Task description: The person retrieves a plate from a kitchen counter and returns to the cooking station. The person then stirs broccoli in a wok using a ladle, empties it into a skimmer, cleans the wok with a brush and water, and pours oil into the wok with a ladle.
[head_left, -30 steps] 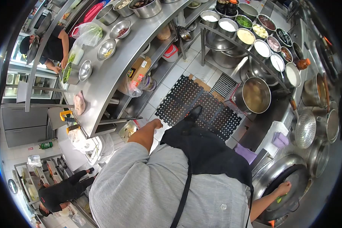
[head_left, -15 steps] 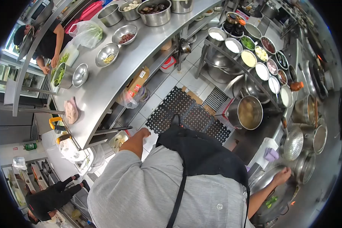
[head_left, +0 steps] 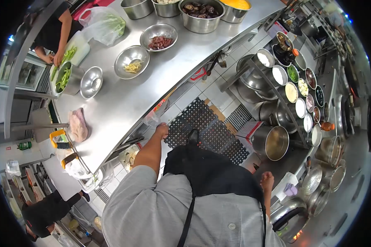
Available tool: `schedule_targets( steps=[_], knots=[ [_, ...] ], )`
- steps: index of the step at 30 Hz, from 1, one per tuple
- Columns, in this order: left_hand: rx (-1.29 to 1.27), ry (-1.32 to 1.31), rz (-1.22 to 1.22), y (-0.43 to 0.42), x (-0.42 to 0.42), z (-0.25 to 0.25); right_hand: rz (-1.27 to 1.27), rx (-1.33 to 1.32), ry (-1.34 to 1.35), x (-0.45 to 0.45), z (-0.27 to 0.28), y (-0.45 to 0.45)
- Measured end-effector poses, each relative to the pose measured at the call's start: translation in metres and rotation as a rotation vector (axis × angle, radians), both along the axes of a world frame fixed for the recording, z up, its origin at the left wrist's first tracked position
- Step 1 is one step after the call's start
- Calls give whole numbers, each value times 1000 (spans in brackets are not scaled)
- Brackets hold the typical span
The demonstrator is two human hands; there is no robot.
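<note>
My left hand [head_left: 162,130] hangs over the floor beside the steel counter [head_left: 111,105], fingers curled and nothing visible in them. Its closest neighbour is a clear plastic bag [head_left: 153,118] on the shelf under the counter. My right hand [head_left: 267,180] is closed, held in front of the stove side with no item showing in it. To its right are a white container with a purple cloth [head_left: 290,190] and, lower down, a steel wok [head_left: 292,202] on the stove. A perforated ladle [head_left: 312,180] lies beyond the cloth.
A pot of cloudy liquid [head_left: 277,142] stands ahead right, below rows of seasoning bowls [head_left: 301,88]. Bowls of sliced meat [head_left: 160,42] and yellow strips [head_left: 132,66] sit on the counter. A co-worker's hands [head_left: 55,59] handle greens. Flame [head_left: 297,236] burns near the wok. Black mats [head_left: 198,127] cover the floor.
My right hand has left the wok area and come back closer to my body. The view has turned so the counter takes up more of it. My left hand stays low by the counter.
</note>
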State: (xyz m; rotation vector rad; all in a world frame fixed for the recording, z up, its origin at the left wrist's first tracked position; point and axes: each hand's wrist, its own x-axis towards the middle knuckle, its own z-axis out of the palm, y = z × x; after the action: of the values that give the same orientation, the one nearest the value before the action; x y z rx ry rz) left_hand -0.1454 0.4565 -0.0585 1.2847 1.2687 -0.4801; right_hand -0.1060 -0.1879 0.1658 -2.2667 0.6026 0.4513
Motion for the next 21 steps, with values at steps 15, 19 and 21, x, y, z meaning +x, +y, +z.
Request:
schedule_targets(
  steps=[15, 19, 21],
  knots=[
    [-153, -301, 110, 93, 84, -79, -290, 49, 188, -89, 26, -39],
    [-166, -321, 180, 98, 86, -88, -259, 153, 174, -113, 22, -31],
    [-178, -326, 263, 93, 92, -85, -205, 56, 236, -116, 35, -20]
  ],
)
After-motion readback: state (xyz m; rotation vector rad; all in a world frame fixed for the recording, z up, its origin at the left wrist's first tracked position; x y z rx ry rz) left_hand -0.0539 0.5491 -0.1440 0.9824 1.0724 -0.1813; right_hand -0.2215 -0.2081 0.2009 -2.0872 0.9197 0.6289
